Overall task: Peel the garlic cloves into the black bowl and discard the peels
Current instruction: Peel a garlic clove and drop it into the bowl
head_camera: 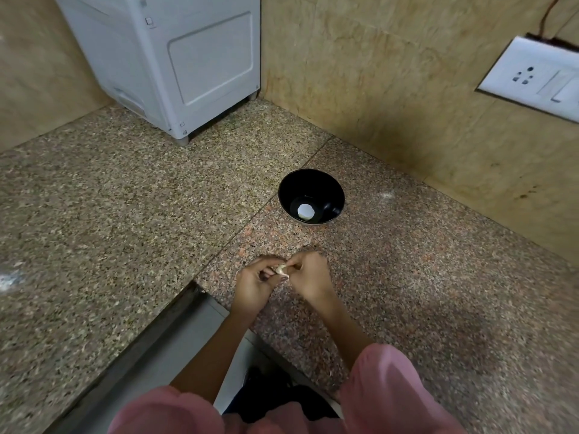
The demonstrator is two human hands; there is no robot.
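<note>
A small pale garlic clove is held between both hands above the granite counter. My left hand grips it from the left with curled fingers, and my right hand pinches it from the right. Beyond the hands stands the black bowl, upright on the counter, with one pale peeled clove at its bottom. No loose peels show on the counter.
A white appliance stands in the back left corner. The tiled wall on the right carries a white socket plate. The granite counter is L-shaped, with its inner edge just left of my left forearm.
</note>
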